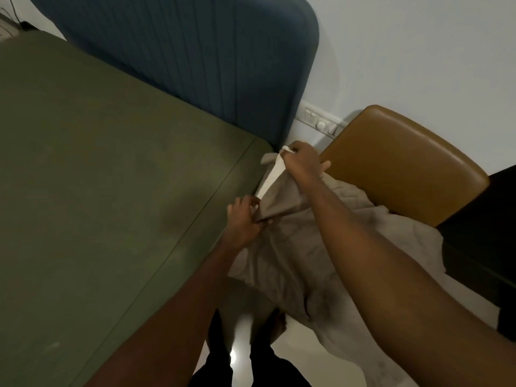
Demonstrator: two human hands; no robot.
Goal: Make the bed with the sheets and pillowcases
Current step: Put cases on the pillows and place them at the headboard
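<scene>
Item 1 – mattress [111, 177]: olive green, bare, fills the left half of the view; a seam line runs along its near edge.

Item 2 – headboard [209, 51]: dark blue, padded in vertical channels, rounded top corner, standing against the white wall [418, 51].

Item 3 – sheet [284, 247]: pale beige, crumpled, bunched beside the mattress corner nearest the headboard. It lies heaped over the seat of the chair and trails down toward the floor [293, 356].

Item 4 – right hand [303, 163]: raised near the headboard corner, fingers curled, pinching a corner of the sheet so the cloth hangs taut beneath it.

Item 5 – left hand [244, 219]: lower, just at the mattress edge, fingers closed round a fold of the same sheet.

Item 6 – chair [405, 152]: tan, smooth leather-like back, just right of the bed.

Item 7 – switch panel [318, 122]: white, on the wall between headboard and chair.

Item 8 – dark cabinet [480, 233]: at the right edge, details too dim to tell
</scene>
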